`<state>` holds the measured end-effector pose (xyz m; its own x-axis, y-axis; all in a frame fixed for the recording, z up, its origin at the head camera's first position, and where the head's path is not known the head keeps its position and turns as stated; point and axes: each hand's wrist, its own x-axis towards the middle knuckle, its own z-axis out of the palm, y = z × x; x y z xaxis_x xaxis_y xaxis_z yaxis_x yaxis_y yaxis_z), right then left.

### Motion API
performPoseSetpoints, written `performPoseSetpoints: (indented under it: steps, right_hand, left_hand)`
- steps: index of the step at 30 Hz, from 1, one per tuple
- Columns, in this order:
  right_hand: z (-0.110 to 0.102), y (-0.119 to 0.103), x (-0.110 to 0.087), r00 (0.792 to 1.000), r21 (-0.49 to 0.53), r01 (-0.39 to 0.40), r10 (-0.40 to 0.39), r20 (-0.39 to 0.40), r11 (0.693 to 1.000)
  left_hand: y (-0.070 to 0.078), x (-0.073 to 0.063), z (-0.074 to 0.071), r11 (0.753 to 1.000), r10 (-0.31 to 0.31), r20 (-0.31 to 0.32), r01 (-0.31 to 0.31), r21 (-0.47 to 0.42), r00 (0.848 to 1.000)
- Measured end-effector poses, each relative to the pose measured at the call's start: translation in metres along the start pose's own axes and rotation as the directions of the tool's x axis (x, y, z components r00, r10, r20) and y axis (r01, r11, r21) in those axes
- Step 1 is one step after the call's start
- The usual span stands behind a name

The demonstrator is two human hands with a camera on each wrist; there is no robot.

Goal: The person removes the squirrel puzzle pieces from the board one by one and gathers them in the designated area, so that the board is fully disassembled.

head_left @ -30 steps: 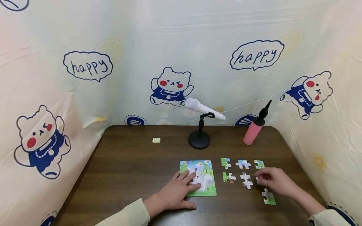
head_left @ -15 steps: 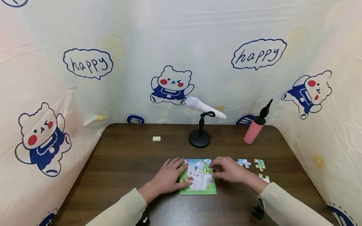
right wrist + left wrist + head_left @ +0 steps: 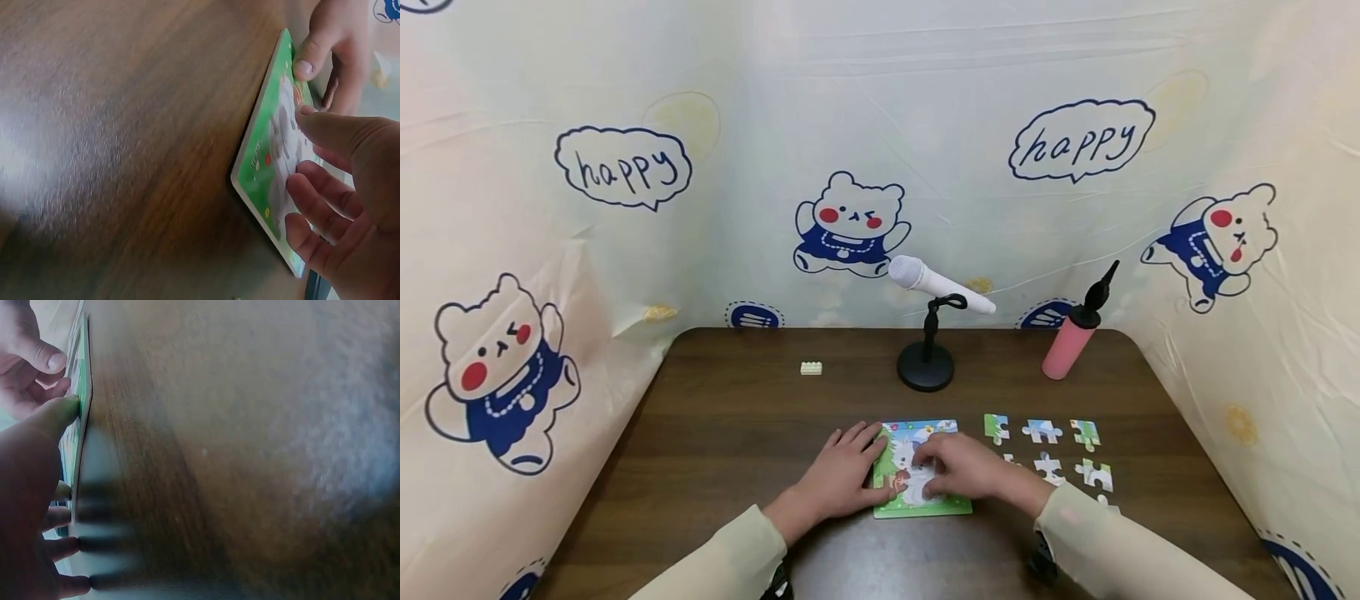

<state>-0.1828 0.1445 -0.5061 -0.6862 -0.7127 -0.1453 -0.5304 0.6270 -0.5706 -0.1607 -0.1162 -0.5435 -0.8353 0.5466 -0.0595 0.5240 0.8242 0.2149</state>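
A square jigsaw puzzle board (image 3: pixel 952 507) with a white squirrel picture and green border lies flat on the brown table. My left hand (image 3: pixel 833 475) rests at its left side with fingers spread. The left thumb (image 3: pixel 62 411) presses the board's near edge. Over the middle of the board is my right hand (image 3: pixel 966 467), its fingers loosely bent and thumb tip right at the picture. No loose piece shows between the right fingers (image 3: pixel 315 206) in the right wrist view. Right of the board lie several loose jigsaw pieces (image 3: pixel 1042 430), some partly hidden by the right forearm.
A white microphone (image 3: pixel 951 287) on a black stand (image 3: pixel 927 367) stands behind the board. Further right is a pink hand pump (image 3: pixel 1070 346) with a black nozzle. A small cream toy brick (image 3: pixel 811 368) sits at the back left. Printed curtains (image 3: pixel 760 167) enclose the table.
My right hand has left the loose jigsaw pieces and moved left, past the board's right edge, to its middle. My left hand has shifted left, uncovering more of the picture.
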Motion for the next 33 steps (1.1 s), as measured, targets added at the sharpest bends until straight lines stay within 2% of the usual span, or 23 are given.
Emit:
performPoseSetpoints:
  steps: [15,27,33]
  right_hand:
    - [0.009,-0.007,0.006,1.0,-0.008,-0.004,0.004,0.018,1.0]
    - [0.007,-0.011,0.002,1.0,0.062,-0.004,0.002,0.018,0.998]
    - [0.005,-0.01,0.003,1.0,0.019,-0.013,0.013,0.027,1.0]
  left_hand:
    - [0.0,0.0,0.003,1.0,0.0,-0.034,-0.001,-0.016,0.999]
    - [0.0,0.0,0.004,1.0,-0.01,-0.023,0.01,-0.002,1.0]
    - [0.001,0.0,0.001,1.0,-0.015,-0.018,0.015,-0.009,1.0]
